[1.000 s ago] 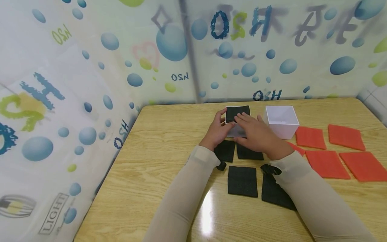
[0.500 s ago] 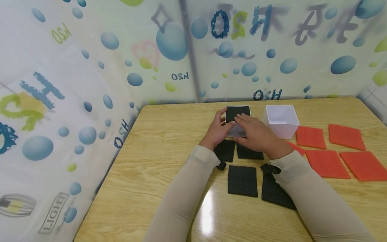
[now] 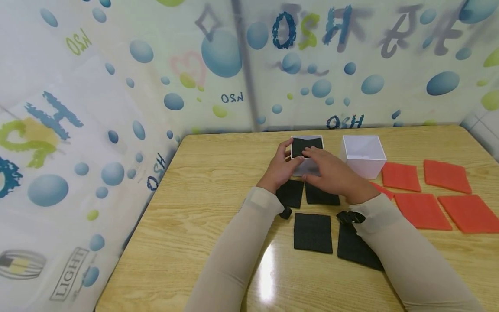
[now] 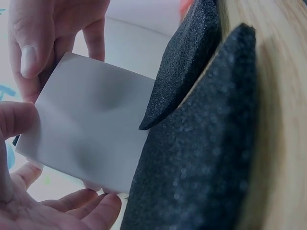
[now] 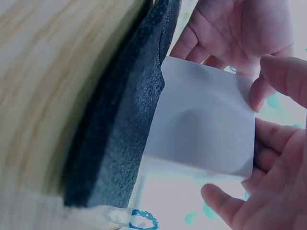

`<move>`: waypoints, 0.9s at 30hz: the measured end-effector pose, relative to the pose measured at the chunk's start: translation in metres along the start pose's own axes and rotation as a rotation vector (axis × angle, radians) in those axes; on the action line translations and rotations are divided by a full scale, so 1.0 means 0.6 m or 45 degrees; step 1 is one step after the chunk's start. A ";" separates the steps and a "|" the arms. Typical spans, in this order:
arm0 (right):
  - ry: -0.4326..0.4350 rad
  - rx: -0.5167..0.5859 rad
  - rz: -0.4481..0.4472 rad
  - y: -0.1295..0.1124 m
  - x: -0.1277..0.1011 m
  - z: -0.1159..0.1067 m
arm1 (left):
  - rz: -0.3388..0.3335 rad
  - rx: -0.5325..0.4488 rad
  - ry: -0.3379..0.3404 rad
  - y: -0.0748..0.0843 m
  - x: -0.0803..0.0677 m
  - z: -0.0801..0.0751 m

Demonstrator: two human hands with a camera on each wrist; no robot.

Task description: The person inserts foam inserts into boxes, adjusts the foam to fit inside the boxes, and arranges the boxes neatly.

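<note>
A small white box [image 3: 307, 168] stands on the wooden table [image 3: 210, 195] with a black foam pad [image 3: 302, 145] lying in it. My left hand [image 3: 282, 167] grips the box's left side, thumb [image 4: 14, 122] on its wall [image 4: 91, 129]. My right hand [image 3: 331, 173] holds the box from the right, its fingers [image 5: 278, 139] curled round the wall [image 5: 201, 120] and reaching over the top rim. Several more black foam pads [image 3: 313, 232] lie flat on the table just in front of the box, under my wrists [image 4: 206, 158].
A second white box [image 3: 364, 156], with nothing showing in it, stands right of the first. Several red foam pads [image 3: 421, 211] lie on the table's right side. A bubble-patterned curtain [image 3: 117, 86] closes off the back and left. The table's left edge [image 3: 152, 203] is near.
Both hands stay on the white box. My right wrist has shifted very slightly toward the box; nothing else moved.
</note>
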State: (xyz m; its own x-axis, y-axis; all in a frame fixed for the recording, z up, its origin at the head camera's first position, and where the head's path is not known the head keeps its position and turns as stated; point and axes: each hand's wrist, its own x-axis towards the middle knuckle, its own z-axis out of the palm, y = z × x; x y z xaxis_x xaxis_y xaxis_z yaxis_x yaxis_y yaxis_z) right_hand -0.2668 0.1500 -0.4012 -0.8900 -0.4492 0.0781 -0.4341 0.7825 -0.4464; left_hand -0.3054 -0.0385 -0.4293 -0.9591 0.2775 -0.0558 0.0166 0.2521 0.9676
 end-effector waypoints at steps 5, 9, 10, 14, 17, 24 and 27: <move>0.016 0.033 -0.009 0.006 0.000 0.001 | 0.003 -0.010 -0.002 0.002 -0.002 0.000; -0.001 -0.016 -0.002 0.003 0.000 0.001 | 0.003 -0.016 -0.001 0.003 -0.002 0.001; -0.006 -0.024 0.004 0.002 0.000 0.001 | 0.003 -0.017 0.000 0.003 -0.002 0.001; -0.017 -0.054 0.017 -0.002 0.000 0.001 | 0.001 -0.031 -0.001 0.004 -0.002 0.001; -0.019 -0.062 0.008 -0.003 0.000 0.001 | 0.000 -0.035 -0.002 0.003 -0.002 0.001; -0.021 -0.071 -0.005 -0.003 0.000 0.000 | 0.000 -0.033 -0.003 0.002 0.000 0.000; -0.023 -0.066 -0.007 -0.002 0.000 -0.001 | 0.000 -0.040 -0.008 0.001 0.000 0.000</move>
State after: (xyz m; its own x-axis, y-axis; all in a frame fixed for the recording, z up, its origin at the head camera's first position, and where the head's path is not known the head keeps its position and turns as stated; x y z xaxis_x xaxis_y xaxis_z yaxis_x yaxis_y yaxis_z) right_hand -0.2662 0.1491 -0.4003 -0.8852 -0.4608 0.0638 -0.4458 0.8012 -0.3991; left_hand -0.3056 -0.0386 -0.4288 -0.9573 0.2833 -0.0572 0.0077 0.2228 0.9748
